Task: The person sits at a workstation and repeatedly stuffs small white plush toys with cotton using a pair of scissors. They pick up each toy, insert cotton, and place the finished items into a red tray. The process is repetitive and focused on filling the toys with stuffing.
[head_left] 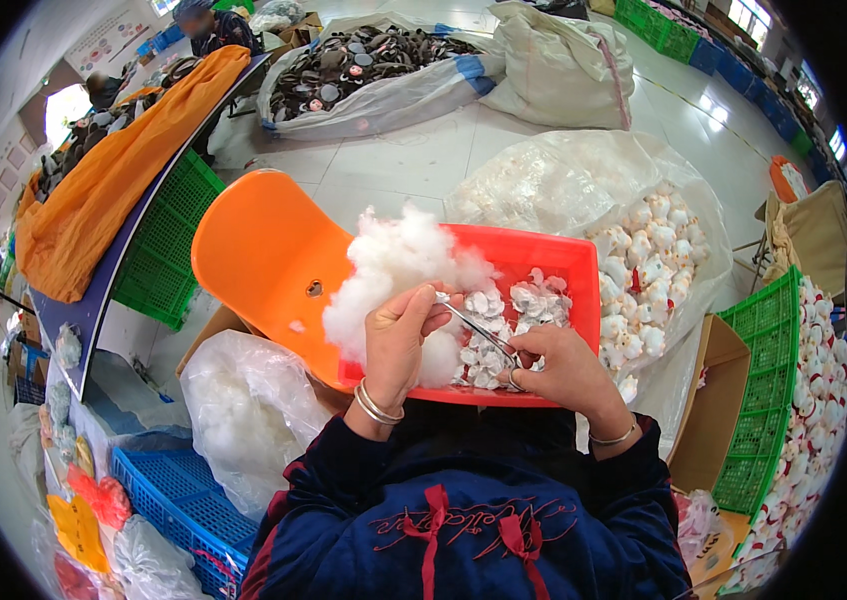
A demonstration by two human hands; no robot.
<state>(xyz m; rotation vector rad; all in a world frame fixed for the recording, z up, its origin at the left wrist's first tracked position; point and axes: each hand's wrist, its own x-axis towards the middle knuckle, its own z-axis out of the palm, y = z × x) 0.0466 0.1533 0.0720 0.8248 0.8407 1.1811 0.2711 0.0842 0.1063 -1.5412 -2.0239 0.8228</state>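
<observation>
My right hand (565, 366) grips slim metal forceps (479, 329), fingers closed at their ring handles. My left hand (395, 338) pinches a small white fabric piece (443, 298) at the forceps' tip; the fingers partly hide it. Both hands are over a red plastic tray (586, 285) in front of me. A large clump of white stuffing (393, 262) fills its left side, beside my left hand. Several small white fabric pieces (483, 368) lie under the forceps, with more farther right in the tray.
An orange chair (263, 262) stands behind the tray's left side. Right of the tray, a clear bag holds white stuffed pieces (643, 270). A bag of stuffing (248, 410) and a blue crate (178, 500) sit left; a green crate (765, 400) and cardboard box (713, 410) stand right.
</observation>
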